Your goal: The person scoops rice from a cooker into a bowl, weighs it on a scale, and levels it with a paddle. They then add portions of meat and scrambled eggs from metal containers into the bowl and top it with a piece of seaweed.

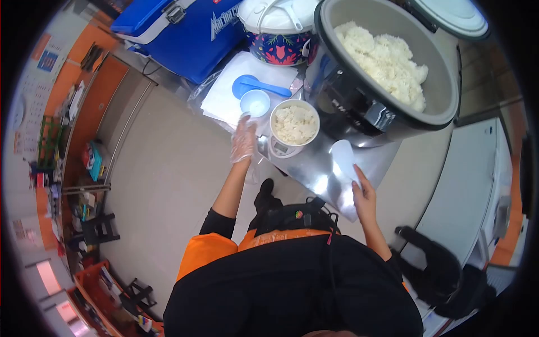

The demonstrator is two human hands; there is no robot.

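My left hand [243, 140], in a clear plastic glove, reaches forward with fingers extended, its fingertips right at the near edge of a small light-blue bowl [255, 103]. My right hand [365, 194] is bare and grips a white rice paddle [343, 157] over the metal table. Between my hands a white bowl of cooked rice [295, 124] rests on a small white kitchen scale [282, 148]. Behind the light-blue bowl, a blue scoop [264, 86] lies on white paper sheets [219, 92]. A large cooker [331, 95] full of cooked rice [387, 62] stands open at the right.
A blue cooler box [191, 45] and a flower-patterned pot with a white lid [278, 48] stand at the back of the metal table [314, 168]. On the right is a white cabinet [466, 174] with a black chair [432, 264] nearby. Shelves [84, 135] line the left wall.
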